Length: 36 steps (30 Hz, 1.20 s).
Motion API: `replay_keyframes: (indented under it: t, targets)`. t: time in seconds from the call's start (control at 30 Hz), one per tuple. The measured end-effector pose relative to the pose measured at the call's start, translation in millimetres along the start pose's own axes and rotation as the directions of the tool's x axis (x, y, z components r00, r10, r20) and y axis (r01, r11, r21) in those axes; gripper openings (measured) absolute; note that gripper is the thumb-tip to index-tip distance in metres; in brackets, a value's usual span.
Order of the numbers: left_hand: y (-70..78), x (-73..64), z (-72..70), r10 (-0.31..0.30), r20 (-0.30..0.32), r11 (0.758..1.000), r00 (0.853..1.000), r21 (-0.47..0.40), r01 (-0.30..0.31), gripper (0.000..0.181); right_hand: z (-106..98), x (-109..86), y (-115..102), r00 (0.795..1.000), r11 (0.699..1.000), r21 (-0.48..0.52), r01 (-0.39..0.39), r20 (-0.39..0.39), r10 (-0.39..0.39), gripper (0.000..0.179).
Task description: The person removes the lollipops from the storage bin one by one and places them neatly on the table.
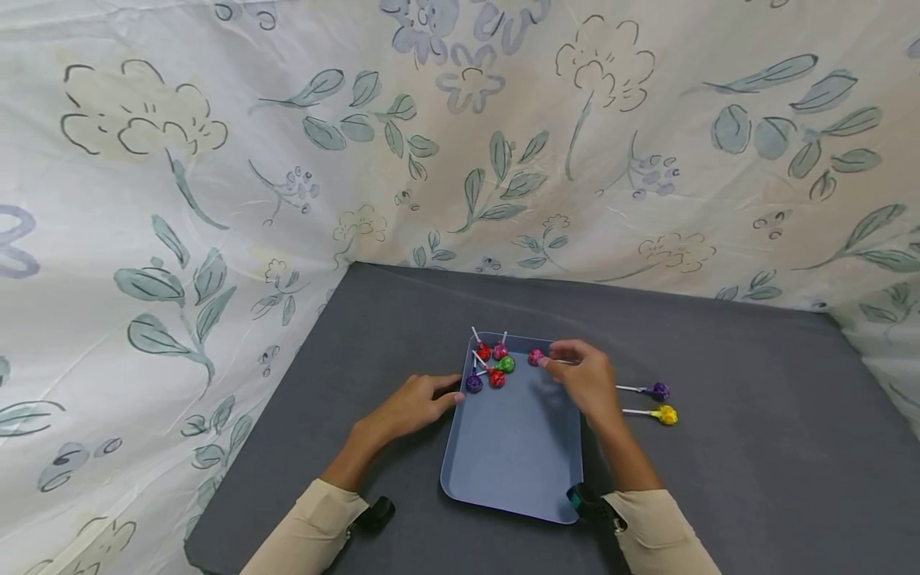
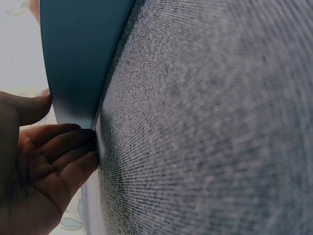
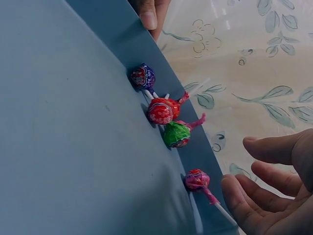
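A blue-grey tray (image 1: 513, 447) lies on the dark table. At its left rim my left hand (image 1: 420, 406) touches the outside, the thumb tip at the rim and the fingers against the wall in the left wrist view. Over the tray's far right corner is my right hand (image 1: 584, 375), thumb and fingers apart in the right wrist view. Just beside those fingers sits a pink lollipop (image 3: 196, 179), its stick over the rim. Other lollipops cluster at the far left: a green one (image 1: 506, 364), a purple one (image 1: 473, 383), a second pink one (image 1: 500, 350) and red ones (image 1: 497, 378).
On the table right of the tray lie a purple-wrapped lollipop (image 1: 660, 391) and a yellow one (image 1: 667, 414), sticks pointing left toward my right wrist. A floral curtain (image 1: 460, 160) hangs behind and along the left of the dark table (image 1: 762, 447).
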State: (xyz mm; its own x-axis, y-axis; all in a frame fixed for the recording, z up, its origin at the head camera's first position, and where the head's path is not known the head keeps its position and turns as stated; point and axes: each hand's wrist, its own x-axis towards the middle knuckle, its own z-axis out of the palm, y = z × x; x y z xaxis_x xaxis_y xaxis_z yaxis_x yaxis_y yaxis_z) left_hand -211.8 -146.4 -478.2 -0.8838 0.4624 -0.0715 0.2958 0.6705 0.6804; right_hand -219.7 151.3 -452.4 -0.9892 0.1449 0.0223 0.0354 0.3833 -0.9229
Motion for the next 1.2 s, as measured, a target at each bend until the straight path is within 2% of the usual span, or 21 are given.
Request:
replay_keyframes:
  t: [0.3, 0.5, 1.2]
  targets:
    - [0.8, -0.4, -0.5, 0.005, -0.005, 1.000, 1.000, 0.006, -0.005, 0.053, 8.4, 2.6, 2.4, 1.000, 0.998, -0.059, -0.017, 0.010, 0.017, 0.036]
    - [0.4, 0.0, -0.4, 0.001, -0.003, 1.000, 1.000, 0.003, -0.001, 0.053, 11.4, 6.6, 1.5, 1.000, 0.994, -0.108, 0.003, 0.000, -0.003, 0.037]
    - [-1.6, 0.6, 0.6, 0.011, -0.001, 1.000, 1.000, -0.006, -0.011, 0.053, 19.2, 16.7, 2.4, 0.999, 0.985, -0.172, -0.011, 0.036, 0.017, 0.040]
